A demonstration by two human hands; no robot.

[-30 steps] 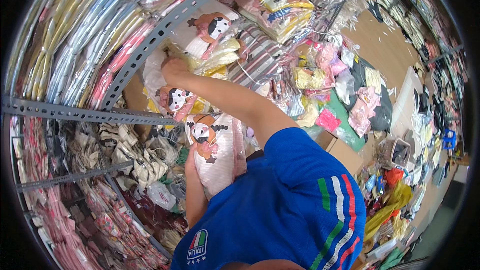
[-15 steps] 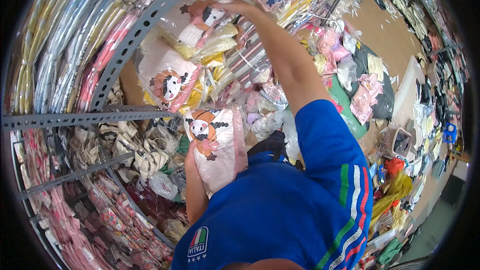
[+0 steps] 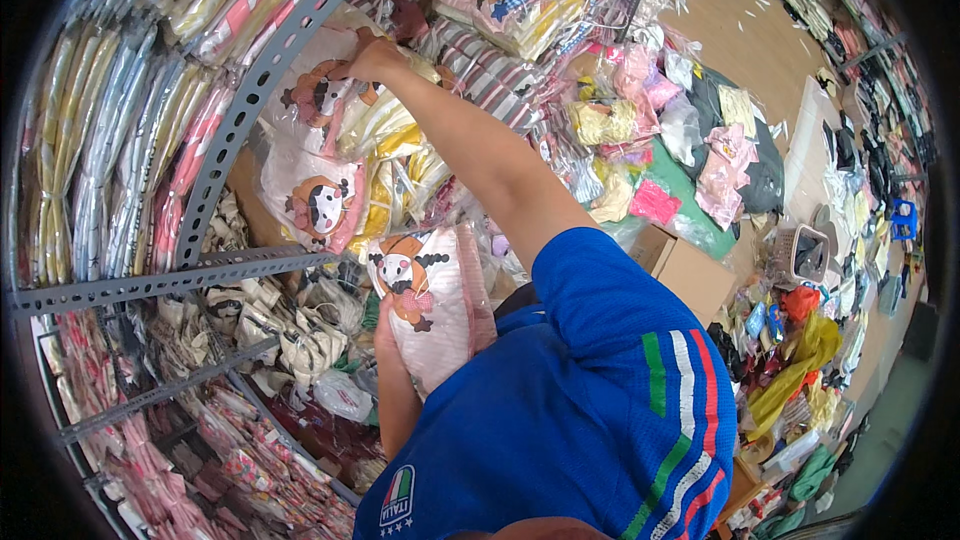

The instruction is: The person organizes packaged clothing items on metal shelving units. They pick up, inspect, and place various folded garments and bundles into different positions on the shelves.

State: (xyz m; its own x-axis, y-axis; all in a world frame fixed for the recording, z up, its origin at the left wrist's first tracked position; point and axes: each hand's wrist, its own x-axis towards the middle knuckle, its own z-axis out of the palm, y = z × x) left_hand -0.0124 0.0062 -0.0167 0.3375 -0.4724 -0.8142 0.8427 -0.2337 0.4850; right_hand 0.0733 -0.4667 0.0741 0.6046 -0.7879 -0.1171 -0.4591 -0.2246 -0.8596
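A bagged pale pink garment (image 3: 440, 310) with a cartoon print is upright against my body, its left side gripped by my left hand (image 3: 390, 340), whose fingers are mostly hidden. My right hand (image 3: 372, 60) reaches up onto the shelf, fingers bent on the top of a similar bagged printed garment (image 3: 315, 90). Just below that lies another printed pink package (image 3: 320, 205), with yellow bagged clothes (image 3: 385, 140) beside it and striped bagged garments (image 3: 480, 75) to the right.
Grey perforated shelf rails (image 3: 235, 130) frame stacked bagged clothes (image 3: 110, 150) on the left. Piles of pink and yellow packages (image 3: 725, 175), a cardboard box (image 3: 685, 285), a pale plastic basket (image 3: 800, 255) and a blue stool (image 3: 903, 220) are on the right.
My right hand first moved up and rightward to the upper packages, then back left and slightly down onto the top printed package. My left hand still holds its garment.
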